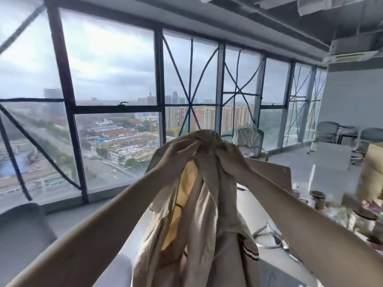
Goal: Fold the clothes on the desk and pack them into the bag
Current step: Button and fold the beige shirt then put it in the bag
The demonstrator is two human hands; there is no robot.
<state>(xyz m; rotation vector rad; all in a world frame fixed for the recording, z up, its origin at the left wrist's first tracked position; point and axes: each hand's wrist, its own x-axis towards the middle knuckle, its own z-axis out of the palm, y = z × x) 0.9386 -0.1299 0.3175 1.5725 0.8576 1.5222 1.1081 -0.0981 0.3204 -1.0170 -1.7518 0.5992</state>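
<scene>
A cream garment (203, 206) with a yellow lining and a red-and-dark striped cuff hangs in the air in front of me, bunched at the top. My left hand (178, 151) grips the bunched top from the left. From the right, my right hand (227, 157) grips the same bunch, the two hands close together. The cloth drapes down past the bottom edge and hides most of the white desk (250, 206) below. No bag can be picked out.
Tall windows (116, 79) with dark frames fill the left and middle. A chair (248, 141) with a cloth over it stands behind the garment. Cardboard (269, 170), a cup (317, 198) and clutter lie on the right. A grey seat (22, 226) sits low left.
</scene>
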